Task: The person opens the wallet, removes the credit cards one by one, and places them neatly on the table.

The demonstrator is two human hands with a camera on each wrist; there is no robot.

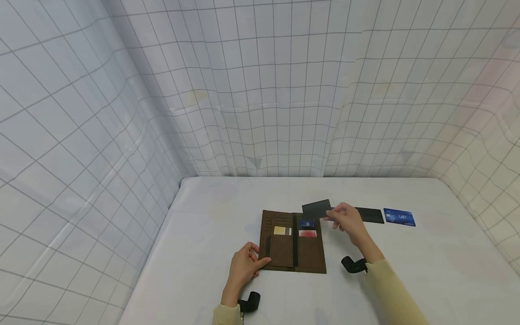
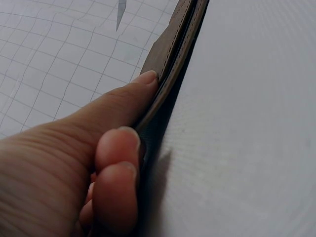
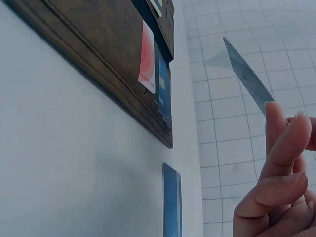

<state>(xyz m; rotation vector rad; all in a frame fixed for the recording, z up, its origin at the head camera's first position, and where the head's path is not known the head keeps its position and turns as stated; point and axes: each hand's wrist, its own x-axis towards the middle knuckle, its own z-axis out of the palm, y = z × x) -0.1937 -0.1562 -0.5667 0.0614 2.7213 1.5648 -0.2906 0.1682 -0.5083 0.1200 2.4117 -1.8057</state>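
Observation:
A brown bifold wallet [image 1: 280, 253] lies spread open on the white table. My left hand [image 1: 243, 264] grips its lower left corner, thumb on top [image 2: 113, 103] and curled fingers against the edge. Above the wallet's upper right corner, my right hand [image 1: 348, 222] pinches a dark card [image 1: 316, 209] by one end; in the right wrist view this card [image 3: 247, 74] is tilted and off the table. A yellowish card [image 1: 282, 230] sits in the wallet's left panel. The right panel holds a blue card [image 1: 306, 224] above a red-and-white card [image 1: 307, 234].
Right of the wallet, a row of cards lies on the table: a blue card [image 3: 172, 197] mostly covered by my right hand in the head view, a black card [image 1: 370, 215] and another blue card [image 1: 400, 217]. Grid-patterned white curtains [image 1: 260, 113] enclose the table.

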